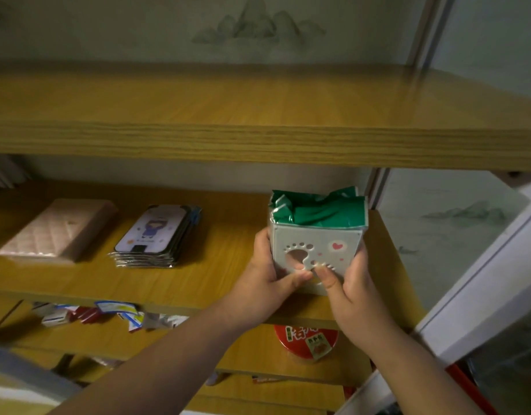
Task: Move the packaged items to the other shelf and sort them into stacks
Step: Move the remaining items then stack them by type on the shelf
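Holding a grey box [316, 250] of green packets [321, 212] at centre right of the frame, both hands grip it on the middle shelf [222, 265]: left hand [268, 283] curled round its left side, right hand [352, 290] round its right side, thumbs on the paw-print front. Left of it on the same shelf: a stack of flat packs [155, 235], then a pink pack [56, 229]. Lower shelf, bottom of frame: loose sachets [108, 314] and a red tub [306, 339].

Lower left of the frame, I can't read the small packets [108, 314] — blurred; the red tub [306, 339] at lower centre sits half hidden behind the shelf edge [198, 307].
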### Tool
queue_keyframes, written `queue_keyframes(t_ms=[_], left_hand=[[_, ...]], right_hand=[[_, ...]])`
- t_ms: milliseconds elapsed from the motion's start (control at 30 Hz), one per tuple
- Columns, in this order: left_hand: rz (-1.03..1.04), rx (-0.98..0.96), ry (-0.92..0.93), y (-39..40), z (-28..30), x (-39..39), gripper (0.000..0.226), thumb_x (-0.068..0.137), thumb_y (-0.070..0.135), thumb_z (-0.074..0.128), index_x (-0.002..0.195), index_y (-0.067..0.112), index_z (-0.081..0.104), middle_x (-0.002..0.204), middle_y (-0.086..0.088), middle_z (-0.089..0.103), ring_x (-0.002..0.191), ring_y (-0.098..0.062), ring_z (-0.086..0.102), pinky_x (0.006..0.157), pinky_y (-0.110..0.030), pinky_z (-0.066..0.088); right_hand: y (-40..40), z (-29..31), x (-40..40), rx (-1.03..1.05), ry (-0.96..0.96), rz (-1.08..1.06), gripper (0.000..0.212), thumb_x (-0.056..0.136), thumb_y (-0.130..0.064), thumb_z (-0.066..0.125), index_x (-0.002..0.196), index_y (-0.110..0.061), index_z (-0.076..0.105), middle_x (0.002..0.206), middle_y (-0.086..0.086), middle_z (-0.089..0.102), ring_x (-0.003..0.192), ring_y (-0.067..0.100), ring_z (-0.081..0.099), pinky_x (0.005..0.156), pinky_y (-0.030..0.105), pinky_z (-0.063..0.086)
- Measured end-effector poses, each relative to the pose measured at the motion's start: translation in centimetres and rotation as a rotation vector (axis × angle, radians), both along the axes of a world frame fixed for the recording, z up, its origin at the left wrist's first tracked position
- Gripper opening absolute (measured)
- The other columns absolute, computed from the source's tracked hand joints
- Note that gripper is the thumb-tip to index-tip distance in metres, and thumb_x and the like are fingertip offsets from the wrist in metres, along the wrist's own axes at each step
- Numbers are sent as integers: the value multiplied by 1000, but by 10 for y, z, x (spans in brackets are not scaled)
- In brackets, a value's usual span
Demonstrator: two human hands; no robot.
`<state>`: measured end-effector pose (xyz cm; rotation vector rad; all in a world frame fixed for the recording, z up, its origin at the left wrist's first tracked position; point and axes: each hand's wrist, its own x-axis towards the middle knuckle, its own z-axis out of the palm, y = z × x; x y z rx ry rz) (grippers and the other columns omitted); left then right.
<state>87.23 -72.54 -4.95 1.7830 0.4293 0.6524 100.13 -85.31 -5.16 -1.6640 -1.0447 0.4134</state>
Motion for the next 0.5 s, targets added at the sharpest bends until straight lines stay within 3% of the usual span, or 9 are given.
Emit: queue_keyframes(t_ms=[100,200,267,333,433,500], left_hand=[[-1,36,22,0,-6,-4,74,85,20,77,129,49,24,136,18,49,128,5,48,99,-17,47],[-30,51,36,1,-6,-2,77,87,16,75,129,50,21,135,25,47,129,8,46,101,-17,45],[-15,8,35,2,-3,2,74,87,19,74,132,50,24,139,14,49,129,0,49,102,-22,47],[72,15,80,3,3,7,68,84,33,75,136,42,32,138,2,48,127,-12,52,102,-36,50],[279,267,286,11,12,19,46,80,55,71,115,31,52,111,7,51,108,-14,51,89,-34,50],[325,329,400,15,18,27,40,78,61,69,94,30,50,102,7,50,103,-15,46,81,-32,42]], right_hand=[[-4,-3,-1,-40,-29,-14,57,83,-64,47,122,-78,8,125,-39,46,117,-14,48,88,19,45],[-3,-3,-2,-59,-37,-21,60,89,-55,52,123,-78,7,120,-48,42,114,-21,45,83,15,42],[3,-1,3,-60,-2,-29,65,94,-42,59,125,-76,14,116,-53,46,112,-23,46,82,17,43],[12,4,10,-68,24,-64,58,91,-40,66,120,-74,28,111,-52,51,104,-25,49,75,15,44],[27,14,22,-94,88,-113,40,81,-48,71,114,-59,52,109,-30,63,97,-7,63,70,18,51],[37,17,29,-149,158,-143,38,80,-46,73,116,-43,61,117,-10,60,95,8,66,74,29,57]])
